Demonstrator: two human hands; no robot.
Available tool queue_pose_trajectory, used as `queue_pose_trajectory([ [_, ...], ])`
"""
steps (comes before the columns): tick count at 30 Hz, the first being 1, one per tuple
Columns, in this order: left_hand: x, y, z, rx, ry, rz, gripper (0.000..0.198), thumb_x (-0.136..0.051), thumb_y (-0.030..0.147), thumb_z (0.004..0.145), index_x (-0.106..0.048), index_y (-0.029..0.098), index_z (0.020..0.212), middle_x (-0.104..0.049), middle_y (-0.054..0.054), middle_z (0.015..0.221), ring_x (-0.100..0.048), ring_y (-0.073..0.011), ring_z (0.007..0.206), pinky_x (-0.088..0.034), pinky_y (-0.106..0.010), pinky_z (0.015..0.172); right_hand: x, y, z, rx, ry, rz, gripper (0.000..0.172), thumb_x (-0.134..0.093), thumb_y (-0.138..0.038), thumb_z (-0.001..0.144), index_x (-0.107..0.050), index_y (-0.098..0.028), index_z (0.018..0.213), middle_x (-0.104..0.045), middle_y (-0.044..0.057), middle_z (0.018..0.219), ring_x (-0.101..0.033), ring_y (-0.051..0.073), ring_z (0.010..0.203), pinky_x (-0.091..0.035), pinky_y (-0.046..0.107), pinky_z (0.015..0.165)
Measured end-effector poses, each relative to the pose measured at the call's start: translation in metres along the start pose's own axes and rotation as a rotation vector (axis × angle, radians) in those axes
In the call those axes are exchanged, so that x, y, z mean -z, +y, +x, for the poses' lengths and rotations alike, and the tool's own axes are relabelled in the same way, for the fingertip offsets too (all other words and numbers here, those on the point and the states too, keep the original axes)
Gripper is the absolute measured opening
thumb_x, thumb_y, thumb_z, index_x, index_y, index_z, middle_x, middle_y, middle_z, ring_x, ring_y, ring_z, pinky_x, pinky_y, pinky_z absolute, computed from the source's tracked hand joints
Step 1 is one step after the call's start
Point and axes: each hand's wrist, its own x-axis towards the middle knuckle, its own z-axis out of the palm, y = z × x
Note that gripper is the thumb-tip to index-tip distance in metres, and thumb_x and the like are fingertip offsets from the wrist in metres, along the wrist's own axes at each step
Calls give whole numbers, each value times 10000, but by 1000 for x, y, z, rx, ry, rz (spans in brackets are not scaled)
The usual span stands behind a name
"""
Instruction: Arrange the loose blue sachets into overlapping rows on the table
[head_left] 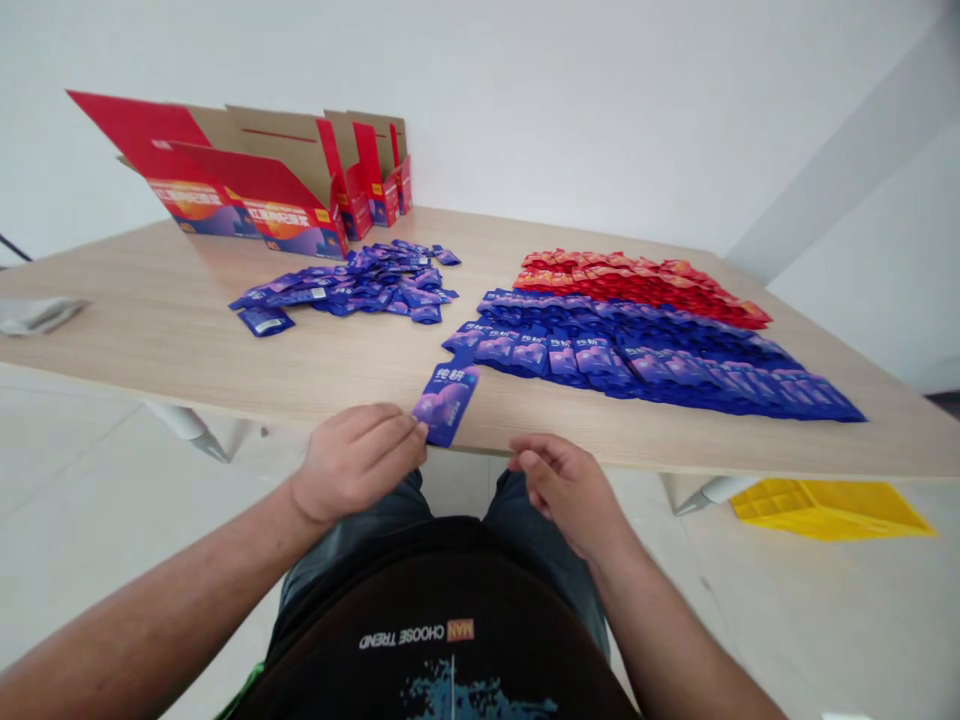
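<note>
My left hand (358, 458) is at the table's near edge, its fingers pinched on the lower end of a blue-purple sachet (447, 400) that lies partly on the wooden table (172, 330). My right hand (568, 488) hovers just below the table edge, fingers loosely curled, nothing visible in them. Just beyond the held sachet, neat overlapping rows of blue sachets (645, 355) are laid out, with rows of red sachets (645, 280) behind them. A loose pile of blue sachets (360, 285) lies at the middle left.
Several open red and cardboard display boxes (247, 190) stand at the table's far left by the white wall. A crumpled clear wrapper (34, 312) lies at the left edge. A yellow plastic crate (829, 507) sits on the floor under the table's right side.
</note>
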Motion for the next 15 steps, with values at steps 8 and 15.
queue_pose_trajectory([
  [8, -13, 36, 29, -156, 27, -187, 111, -718, 102, 957, -726, 190, 889, -795, -25, 882, -751, -192, 822, -601, -316, 638, -19, 0, 16, 21, -1, 93, 421, -769, -624, 822, -613, -234, 789, -567, -49, 559, -404, 93, 416, -267, 225, 390],
  [15, -31, 32, 23, -46, 9, -250, 92, -740, 154, 953, -739, 214, 1023, -810, -32, 968, -724, -218, 890, -618, -354, 786, 13, -11, 31, 79, 104, 29, 394, -746, -604, 802, -584, -247, 769, -502, -71, 500, -368, 100, 401, -262, 231, 396],
])
